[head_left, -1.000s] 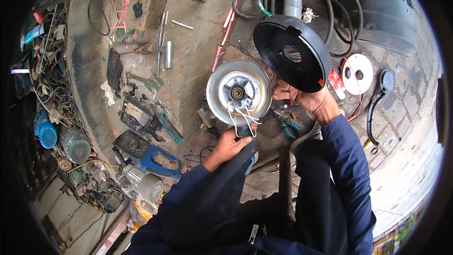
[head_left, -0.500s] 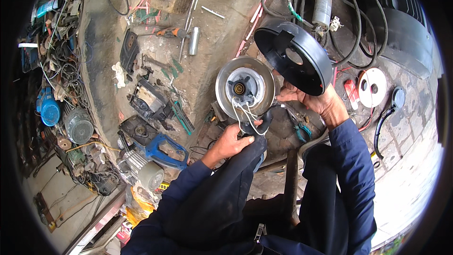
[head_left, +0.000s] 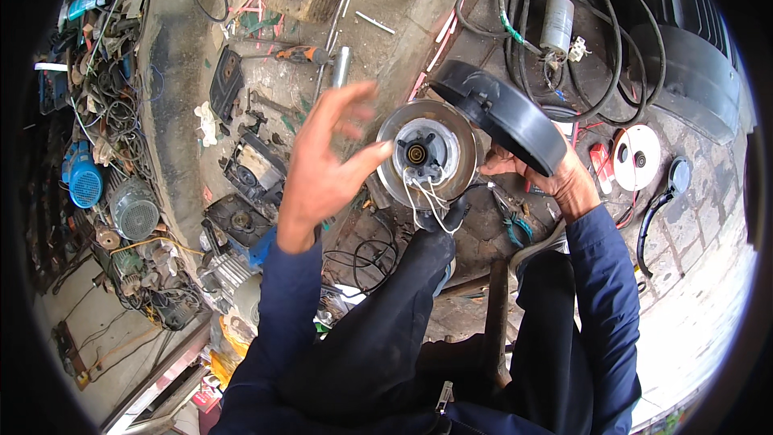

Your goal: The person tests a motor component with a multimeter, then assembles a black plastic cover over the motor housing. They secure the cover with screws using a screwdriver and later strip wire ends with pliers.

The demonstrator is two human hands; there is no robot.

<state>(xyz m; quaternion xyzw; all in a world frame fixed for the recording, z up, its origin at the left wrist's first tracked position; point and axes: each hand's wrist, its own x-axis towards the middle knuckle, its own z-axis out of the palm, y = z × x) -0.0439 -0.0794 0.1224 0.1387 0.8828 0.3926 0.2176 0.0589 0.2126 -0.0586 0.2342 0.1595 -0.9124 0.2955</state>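
A round metal housing [head_left: 469, 141] stands in front of my knees, its grey centre facing up with a dark shaft hole. White wires [head_left: 431, 193] come out of its near side and loop down by my left knee. My right hand [head_left: 564, 181] holds a black round cover [head_left: 503, 117], tilted over the housing's right side; some of its fingers are hidden beneath the cover, others reach toward the housing's rim. In the air left of the housing is my left hand [head_left: 322, 169], fingers apart, slightly blurred and holding nothing.
Blue-handled pliers [head_left: 516, 228] lie right of my left knee. On the right are a white spool [head_left: 636, 153], a grey cylinder [head_left: 558, 24] and coiled black cable [head_left: 616, 56]. Left lie a screwdriver [head_left: 302, 54], a metal tube [head_left: 342, 67] and several motors, including a blue one [head_left: 83, 177].
My left hand has left the white wires by my knee and risen up and to the left, its fingers spreading. The black cover in my right hand has tipped to show more of its outer side.
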